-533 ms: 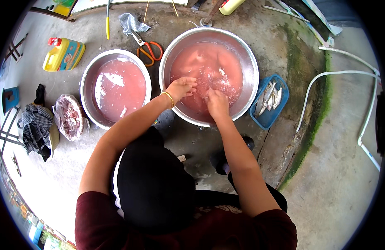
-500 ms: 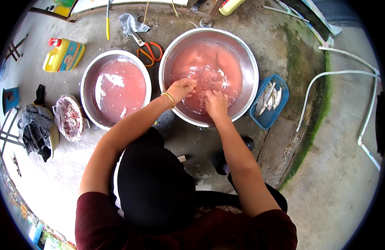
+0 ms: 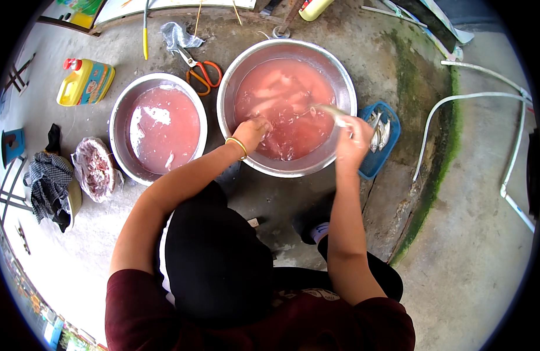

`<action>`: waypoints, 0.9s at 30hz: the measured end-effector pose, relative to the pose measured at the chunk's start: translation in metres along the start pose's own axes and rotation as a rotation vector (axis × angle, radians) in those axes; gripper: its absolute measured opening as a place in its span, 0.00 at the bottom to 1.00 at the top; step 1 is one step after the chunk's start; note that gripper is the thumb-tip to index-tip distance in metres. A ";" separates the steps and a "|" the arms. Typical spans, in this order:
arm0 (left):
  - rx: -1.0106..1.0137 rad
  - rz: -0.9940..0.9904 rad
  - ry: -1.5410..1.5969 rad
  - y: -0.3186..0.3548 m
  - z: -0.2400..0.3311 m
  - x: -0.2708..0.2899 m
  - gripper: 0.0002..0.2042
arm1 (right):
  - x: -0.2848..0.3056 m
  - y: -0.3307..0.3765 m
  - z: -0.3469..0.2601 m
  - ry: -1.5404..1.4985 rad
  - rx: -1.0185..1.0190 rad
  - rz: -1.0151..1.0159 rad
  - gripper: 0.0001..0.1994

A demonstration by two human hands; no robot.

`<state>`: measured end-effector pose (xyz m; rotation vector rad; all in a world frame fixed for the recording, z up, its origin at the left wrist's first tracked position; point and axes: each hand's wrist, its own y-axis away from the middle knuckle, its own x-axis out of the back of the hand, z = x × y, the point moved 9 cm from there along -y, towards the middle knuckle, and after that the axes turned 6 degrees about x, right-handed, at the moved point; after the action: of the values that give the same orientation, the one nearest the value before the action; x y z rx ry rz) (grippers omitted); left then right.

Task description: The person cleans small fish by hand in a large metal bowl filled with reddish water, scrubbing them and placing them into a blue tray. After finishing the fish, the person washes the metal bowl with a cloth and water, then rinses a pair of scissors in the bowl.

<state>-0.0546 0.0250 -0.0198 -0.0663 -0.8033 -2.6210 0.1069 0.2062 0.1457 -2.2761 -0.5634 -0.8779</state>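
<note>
A large steel basin in front of me holds pinkish water with pale fish under the surface. My right hand is closed on a small slender fish, blurred by motion, above the basin's right rim. Over the near left part of the water, my left hand has its fingers drawn together; whatever they may hold is hidden. Close beside my right hand, outside the basin, a blue plastic basket contains several silvery fish.
Left of the large basin stands a smaller steel basin of pink water. Orange-handled scissors lie between them at the back. Farther left are a yellow jug and a bag of fish scraps. A white pipe lies at right.
My right hand has risen out of the water and moved right toward the blue basket, with a fish now showing in it. My left hand has shifted slightly left and stays over the basin.
</note>
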 end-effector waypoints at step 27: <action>0.236 -0.062 0.359 -0.012 -0.011 0.010 0.16 | -0.166 0.089 0.009 -0.751 -0.740 -0.620 0.14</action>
<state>-0.0677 0.0243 -0.0333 0.4863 -0.9837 -2.4668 0.0481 0.1222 -0.0127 -3.1889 -1.5410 -0.4900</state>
